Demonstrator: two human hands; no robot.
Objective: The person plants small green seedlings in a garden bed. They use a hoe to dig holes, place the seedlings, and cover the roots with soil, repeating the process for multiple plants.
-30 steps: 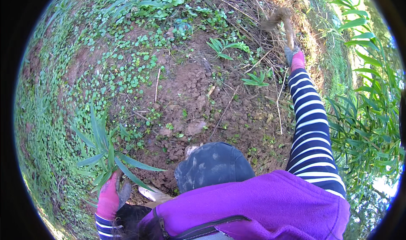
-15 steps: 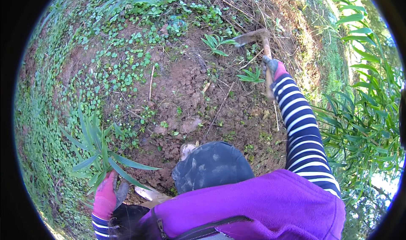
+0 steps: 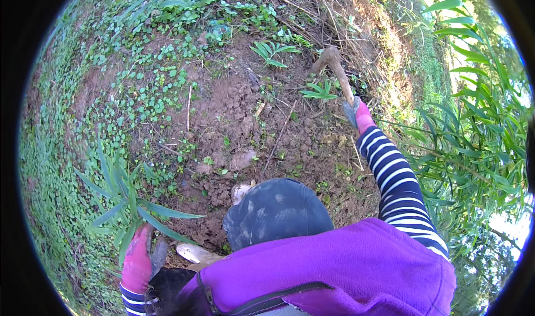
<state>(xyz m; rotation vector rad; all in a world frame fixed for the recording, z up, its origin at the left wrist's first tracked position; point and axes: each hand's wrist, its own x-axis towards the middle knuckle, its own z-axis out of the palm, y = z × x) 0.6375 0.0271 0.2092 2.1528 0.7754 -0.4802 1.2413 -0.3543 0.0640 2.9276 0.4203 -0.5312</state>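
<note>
My right hand [image 3: 355,114], in a grey and pink glove, is closed round the wooden handle of a short hoe [image 3: 340,79]. The hoe's head points away from me, low over the soil, and its blade is hard to make out. Just beside the hoe grows a small green seedling [image 3: 319,91]; another seedling [image 3: 273,53] stands farther left. At the lower left my left hand [image 3: 139,260], gloved in pink and grey, is closed at the base of a long-leaved plant [image 3: 125,199]. Leaves hide part of its fingers.
Loose brown soil [image 3: 239,118] lies in the middle, with a thin stick [image 3: 280,137] on it. Low clover-like weeds [image 3: 83,137] cover the left. Dry stalks [image 3: 295,18] lie at the back, tall leafy plants [image 3: 468,126] line the right. My dark knee [image 3: 278,213] is in front.
The hoe has swung downward and its head has turned, so the metal blade no longer shows clearly. My right hand has come nearer to me. The left hand stays at the plant.
</note>
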